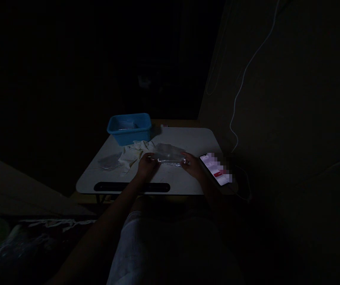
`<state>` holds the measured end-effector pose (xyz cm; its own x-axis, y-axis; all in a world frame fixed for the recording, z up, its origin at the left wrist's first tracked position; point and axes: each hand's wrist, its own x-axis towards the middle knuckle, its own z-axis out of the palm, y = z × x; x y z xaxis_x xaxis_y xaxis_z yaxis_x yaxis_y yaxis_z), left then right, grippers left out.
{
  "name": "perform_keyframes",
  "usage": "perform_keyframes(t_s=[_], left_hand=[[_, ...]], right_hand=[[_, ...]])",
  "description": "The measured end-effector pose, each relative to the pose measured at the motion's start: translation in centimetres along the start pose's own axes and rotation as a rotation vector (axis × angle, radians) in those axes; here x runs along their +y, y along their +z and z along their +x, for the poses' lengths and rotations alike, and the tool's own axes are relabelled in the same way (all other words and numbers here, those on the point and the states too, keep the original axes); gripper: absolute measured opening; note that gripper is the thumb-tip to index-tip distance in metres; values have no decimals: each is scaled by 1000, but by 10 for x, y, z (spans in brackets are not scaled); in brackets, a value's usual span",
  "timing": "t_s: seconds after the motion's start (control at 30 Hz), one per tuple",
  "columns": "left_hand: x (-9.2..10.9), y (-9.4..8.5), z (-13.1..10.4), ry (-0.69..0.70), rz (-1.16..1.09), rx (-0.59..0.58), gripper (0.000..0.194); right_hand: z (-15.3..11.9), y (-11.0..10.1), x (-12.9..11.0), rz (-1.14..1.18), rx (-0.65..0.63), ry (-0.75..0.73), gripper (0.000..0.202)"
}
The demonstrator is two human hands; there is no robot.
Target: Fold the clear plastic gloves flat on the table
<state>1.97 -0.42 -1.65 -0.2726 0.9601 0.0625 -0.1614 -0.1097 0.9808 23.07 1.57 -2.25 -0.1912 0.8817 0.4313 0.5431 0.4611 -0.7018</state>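
A clear plastic sheet or bag (170, 152) lies across the middle of the white table, its shiny near edge catching the light. My left hand (147, 166) pinches the left end of that edge, fingers closed. At the right end, my right hand (191, 164) grips it the same way between thumb and fingers. Just left of my left hand is a crumpled pale cloth (130, 156). Another see-through piece of plastic (109, 162) lies flat beyond the cloth to the left. The dim light hides finer detail.
A blue plastic basket (131, 136) stands at the table's back left. A lit phone (215, 170) rests at the right edge of the white folding table (184, 134). A white cable (244, 77) hangs down the right wall. A dark slot (131, 187) runs along the front edge.
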Motion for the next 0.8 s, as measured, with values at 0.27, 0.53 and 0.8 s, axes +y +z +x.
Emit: perform_keyframes(t_s=[0.27,0.53,0.8], left_hand=[[1,-13,6,29,235,4,36],[15,-23,3,151,861,-109,28],[40,-21,-12,139,1330,-231,42]], right_hand=[[1,-2,1,-49,-4,-19,38],[-1,-3,0,-34,-24,30,42],[1,-1,-1,-118,-35,38,43]])
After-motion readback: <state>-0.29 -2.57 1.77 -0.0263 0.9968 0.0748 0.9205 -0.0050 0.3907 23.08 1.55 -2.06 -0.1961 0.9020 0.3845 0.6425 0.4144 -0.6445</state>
